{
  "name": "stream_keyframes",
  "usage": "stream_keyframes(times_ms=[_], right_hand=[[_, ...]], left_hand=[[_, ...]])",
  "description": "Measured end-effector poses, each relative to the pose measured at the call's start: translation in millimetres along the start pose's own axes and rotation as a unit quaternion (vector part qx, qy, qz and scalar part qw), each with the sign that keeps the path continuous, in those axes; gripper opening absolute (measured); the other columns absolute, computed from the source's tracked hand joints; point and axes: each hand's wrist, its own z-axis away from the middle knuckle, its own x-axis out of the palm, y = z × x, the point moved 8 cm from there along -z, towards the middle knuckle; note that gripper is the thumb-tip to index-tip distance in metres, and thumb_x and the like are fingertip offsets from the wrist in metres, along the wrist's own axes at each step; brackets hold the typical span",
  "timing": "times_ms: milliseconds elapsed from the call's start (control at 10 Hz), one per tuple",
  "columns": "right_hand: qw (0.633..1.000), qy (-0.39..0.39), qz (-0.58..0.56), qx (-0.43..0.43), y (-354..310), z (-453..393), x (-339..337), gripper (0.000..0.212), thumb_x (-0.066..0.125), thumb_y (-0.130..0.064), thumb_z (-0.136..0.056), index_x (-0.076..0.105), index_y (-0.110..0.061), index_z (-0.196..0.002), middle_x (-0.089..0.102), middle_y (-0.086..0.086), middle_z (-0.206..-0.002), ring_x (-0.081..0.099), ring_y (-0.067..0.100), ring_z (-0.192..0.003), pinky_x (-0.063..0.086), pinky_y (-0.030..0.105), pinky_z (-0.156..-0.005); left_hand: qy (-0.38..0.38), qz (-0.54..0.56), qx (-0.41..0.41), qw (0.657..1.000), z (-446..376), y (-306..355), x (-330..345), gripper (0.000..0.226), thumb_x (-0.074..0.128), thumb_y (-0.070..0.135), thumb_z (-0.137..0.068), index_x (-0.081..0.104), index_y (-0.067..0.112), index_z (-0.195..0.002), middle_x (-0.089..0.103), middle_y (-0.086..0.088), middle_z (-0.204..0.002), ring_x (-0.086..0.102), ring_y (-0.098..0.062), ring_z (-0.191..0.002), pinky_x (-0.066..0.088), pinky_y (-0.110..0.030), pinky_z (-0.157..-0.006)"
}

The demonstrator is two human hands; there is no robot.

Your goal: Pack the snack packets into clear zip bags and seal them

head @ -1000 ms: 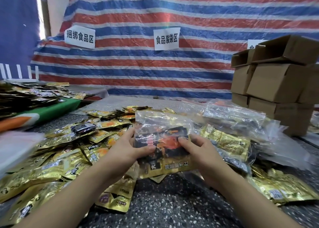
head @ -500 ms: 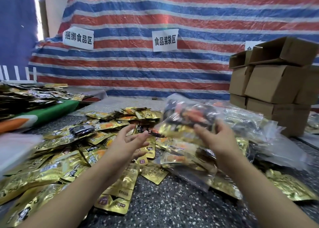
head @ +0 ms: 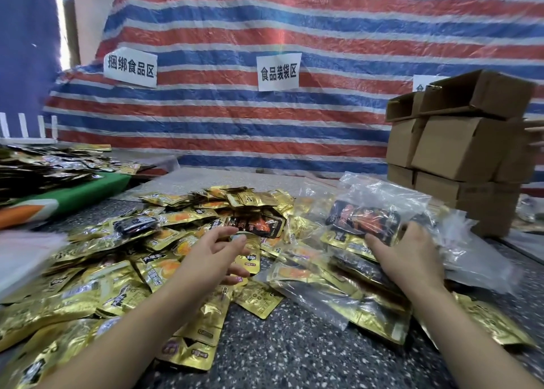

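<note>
Snack packets (head: 363, 221), black and orange, sit inside a clear zip bag (head: 379, 212) that the right hand (head: 412, 253) grips atop other filled bags. The left hand (head: 212, 249) hovers, fingers spread, over loose gold packets (head: 117, 285) on the tabletop (head: 294, 350).

A speckled grey table (head: 294, 344) bears gold snack packets (head: 123, 285), filled zip bags (head: 338, 279) and cardboard boxes (head: 459, 153).

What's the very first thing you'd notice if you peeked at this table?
A big shiny heap of gold snack packets covers the left of the table. The right hand grips a filled clear zip bag on the right, and a striped red-and-blue tarp hangs behind.
</note>
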Motion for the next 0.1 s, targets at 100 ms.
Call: stream_keyframes(times_ms=[100], right_hand=[[0.997, 0.069, -0.031, -0.030, -9.2, 3.9, -16.3, 0.055, 0.067, -0.061, -0.081, 0.043, -0.017, -0.102, 0.051, 0.004, -0.100, 0.051, 0.024, -0.087, 0.042, 0.035, -0.071]], left_hand=[[0.004, 0.008, 0.005, 1.000, -0.8, 1.0, 0.8, 0.035, 0.057, 0.036, -0.095, 0.053, 0.021, -0.126, 0.075, 0.009, -0.091, 0.072, -0.018, -0.068, 0.053, -0.021, -0.055]])
